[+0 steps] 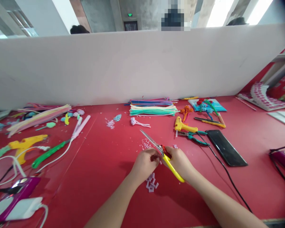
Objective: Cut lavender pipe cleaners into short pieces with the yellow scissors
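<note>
My right hand is wrapped round a pair of scissors with yellow handles. Their long blades point up and to the left, above the red table. Close beside the blades, my left hand has its fingers pinched together; what they hold is hidden, though a small lilac bit shows between the hands. Below the hands lies a small pile of short lilac pieces. Fine pale clippings are scattered under the blades. Farther back rests a lilac bundle with two stems.
Bundles of pipe cleaners lie against the white partition. To the right are a yellow glue gun, teal-handled pliers and a black phone beside a cable. At left lie another yellow glue gun, a green-handled tool and white cables.
</note>
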A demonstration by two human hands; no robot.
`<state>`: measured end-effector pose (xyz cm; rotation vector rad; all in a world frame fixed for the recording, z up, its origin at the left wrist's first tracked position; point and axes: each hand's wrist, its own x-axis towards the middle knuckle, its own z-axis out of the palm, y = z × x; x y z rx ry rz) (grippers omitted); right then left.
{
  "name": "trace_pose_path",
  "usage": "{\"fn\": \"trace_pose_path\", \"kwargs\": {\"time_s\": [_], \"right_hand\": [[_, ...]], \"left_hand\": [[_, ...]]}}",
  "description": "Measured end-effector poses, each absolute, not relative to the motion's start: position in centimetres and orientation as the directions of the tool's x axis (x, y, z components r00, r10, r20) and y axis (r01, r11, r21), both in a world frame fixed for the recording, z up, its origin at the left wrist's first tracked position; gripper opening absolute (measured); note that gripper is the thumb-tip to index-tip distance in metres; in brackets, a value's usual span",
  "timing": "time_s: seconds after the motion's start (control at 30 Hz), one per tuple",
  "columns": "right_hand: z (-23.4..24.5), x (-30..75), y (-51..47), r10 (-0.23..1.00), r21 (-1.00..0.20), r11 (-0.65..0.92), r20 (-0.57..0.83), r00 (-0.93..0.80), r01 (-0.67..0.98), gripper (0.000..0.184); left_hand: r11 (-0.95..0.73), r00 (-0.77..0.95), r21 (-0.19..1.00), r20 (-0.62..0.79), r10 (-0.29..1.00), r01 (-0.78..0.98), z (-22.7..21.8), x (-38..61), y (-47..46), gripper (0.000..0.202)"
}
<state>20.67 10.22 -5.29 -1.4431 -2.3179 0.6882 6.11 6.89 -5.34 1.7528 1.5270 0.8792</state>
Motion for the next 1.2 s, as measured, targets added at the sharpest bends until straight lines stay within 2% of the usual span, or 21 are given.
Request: {"fn": "trace_pose_path", "kwargs": {"time_s": [0.17, 0.47, 0.77, 1.0, 1.1, 1.2], "right_hand": [[-5.4, 20.7, 10.2, 0.896, -0.534, 0.4, 0.055, -0.441, 0.745, 0.013], [-5.0, 20.5, 10.1, 0.898, -0.457, 0.402, 0.03, -0.438, 0.794, 0.009], [-4.9, 20.6, 10.3, 0.897, -0.47, 0.407, 0.046, -0.439, 0.783, 0.01], [-4.6, 20.6, 10.1, 0.897, -0.459, 0.404, 0.031, -0.44, 0.791, 0.012], [-4.2, 20.8, 10.1, 0.911, -0.453, 0.385, 0.046, -0.41, 0.804, 0.022], [-3.8, 21.2, 10.3, 0.922, -0.412, 0.374, 0.065, -0.382, 0.831, 0.028]], "left_hand": [[-0.118, 0.094, 0.836, 0.079, 0.992, 0.535, -5.1, 6.2, 6.9, 0.017], [-0.078, 0.058, 0.871, 0.057, 0.997, 0.485, -5.0, 6.3, 6.8, 0.015], [-0.041, 0.066, 0.962, 0.024, 0.998, 0.269, -5.6, 6.1, 7.1, 0.017], [-0.074, 0.034, 0.938, 0.066, 0.997, 0.338, -5.3, 6.2, 6.9, 0.014], [-0.025, -0.06, 0.978, 0.038, 0.997, 0.209, -5.0, 5.6, 7.2, 0.008], [0.036, -0.173, 0.999, -0.042, 0.984, -0.035, -4.6, 4.7, 7.6, 0.012]]}}
